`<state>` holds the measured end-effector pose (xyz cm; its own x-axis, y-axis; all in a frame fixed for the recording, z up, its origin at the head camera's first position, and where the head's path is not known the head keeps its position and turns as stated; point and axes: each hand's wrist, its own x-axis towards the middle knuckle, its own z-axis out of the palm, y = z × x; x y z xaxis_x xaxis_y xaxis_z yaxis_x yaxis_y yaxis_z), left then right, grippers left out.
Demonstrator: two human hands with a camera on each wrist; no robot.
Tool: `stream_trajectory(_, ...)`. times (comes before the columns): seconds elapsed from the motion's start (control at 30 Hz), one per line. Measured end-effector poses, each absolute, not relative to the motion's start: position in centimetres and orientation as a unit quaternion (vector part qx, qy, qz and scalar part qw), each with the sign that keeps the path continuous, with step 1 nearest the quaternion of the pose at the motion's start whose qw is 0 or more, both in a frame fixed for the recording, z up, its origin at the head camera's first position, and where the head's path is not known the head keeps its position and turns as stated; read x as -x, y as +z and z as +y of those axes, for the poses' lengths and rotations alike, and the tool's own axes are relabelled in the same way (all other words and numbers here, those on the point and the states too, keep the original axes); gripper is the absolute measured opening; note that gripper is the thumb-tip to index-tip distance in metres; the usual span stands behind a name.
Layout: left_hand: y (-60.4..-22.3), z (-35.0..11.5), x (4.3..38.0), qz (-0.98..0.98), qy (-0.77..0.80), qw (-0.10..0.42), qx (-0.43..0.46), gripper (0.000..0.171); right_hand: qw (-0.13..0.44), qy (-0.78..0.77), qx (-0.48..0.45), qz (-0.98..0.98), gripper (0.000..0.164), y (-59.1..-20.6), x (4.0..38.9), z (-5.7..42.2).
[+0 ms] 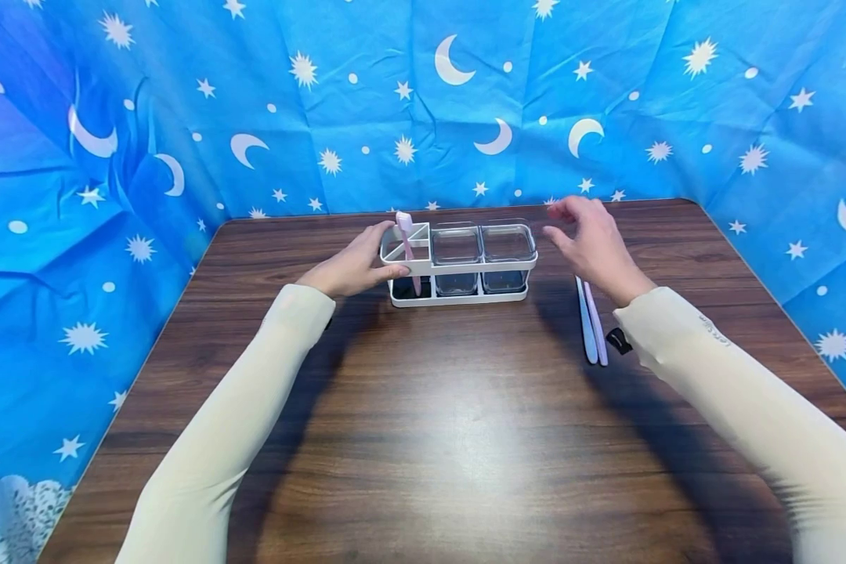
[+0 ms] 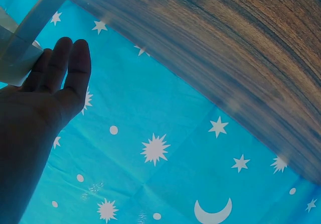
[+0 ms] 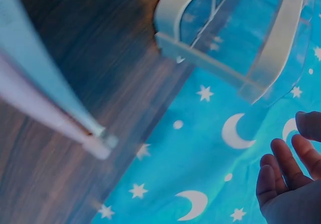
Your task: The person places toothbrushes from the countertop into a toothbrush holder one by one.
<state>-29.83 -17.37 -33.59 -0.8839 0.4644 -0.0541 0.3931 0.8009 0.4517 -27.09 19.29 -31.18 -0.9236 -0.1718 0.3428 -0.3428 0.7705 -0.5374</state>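
A white toothbrush holder (image 1: pixel 458 267) stands near the back of the table, with two clear cups (image 1: pixel 509 244) in its right part. One pink toothbrush (image 1: pixel 408 239) is upright in its left compartment. My left hand (image 1: pixel 356 262) grips the holder's left end, thumb along the front and fingers round the side. In the left wrist view the fingers (image 2: pixel 75 73) lie against its frame. My right hand (image 1: pixel 592 243) hovers just off the holder's right end, fingers loosely bent with nothing between them. Under it lie a blue toothbrush (image 1: pixel 588 329) and a pink toothbrush (image 1: pixel 598 333), side by side.
The wooden table (image 1: pixel 423 439) ends at a blue cloth (image 1: pixel 366 102) with white moons and stars, hanging behind and at both sides. A white lacy cloth (image 1: pixel 38 501) shows at the lower left.
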Motion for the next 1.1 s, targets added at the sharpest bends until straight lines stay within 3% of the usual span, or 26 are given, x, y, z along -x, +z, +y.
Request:
stream_trajectory(0.5,-33.7,-17.4,29.9,0.946,0.222,0.082,-0.224,0.094,0.074,0.308,-0.082,-0.945,0.027,-32.9,26.3,23.8)
stream_trajectory(0.97,-34.2,-17.5,29.8,0.937,0.262,0.071,-0.219,0.095,-0.071,0.244,-0.058,-0.965,0.029,-36.9,25.7,25.8)
stream_trajectory(1.1,-34.4,-17.5,29.7,0.937,0.263,0.064,-0.219,0.094,-0.089,0.235,-0.046,-0.967,0.032,-37.3,25.7,25.7)
